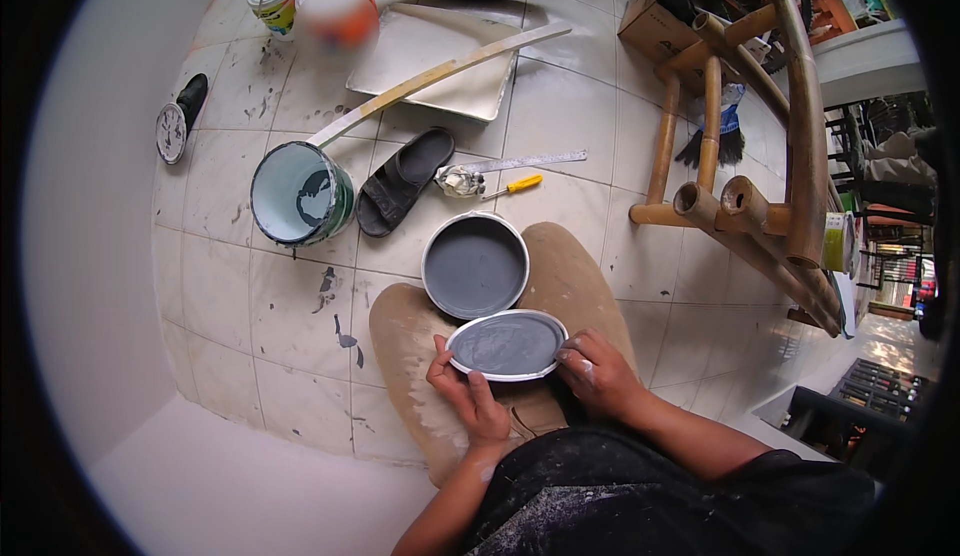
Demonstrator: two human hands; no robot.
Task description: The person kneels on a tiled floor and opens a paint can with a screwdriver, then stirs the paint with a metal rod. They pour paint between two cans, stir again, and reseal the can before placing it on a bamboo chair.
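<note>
My left hand (pixel 470 396) and my right hand (pixel 598 374) grip a round white-rimmed lid (pixel 508 344) by opposite edges, above my lap. Its upturned inner face is coated with grey paint. Just beyond it, between my knees, stands an open round tub (pixel 475 266) with dark grey paint inside and a pale rim. White smears mark the fingers of my right hand. Past the tub lie a yellow-handled screwdriver (pixel 520 185), a metal ruler (pixel 530 162) and a crumpled, paint-stained wad (pixel 460 180).
A black sandal (pixel 405 181) and a paint-stained bucket (pixel 302 196) stand to the left. Farther off, a long wooden strip (pixel 430 74) lies across a white tray (pixel 470 96). At right is a bamboo frame (pixel 800 136). Dark paint spots (pixel 345 341) mark the tiles.
</note>
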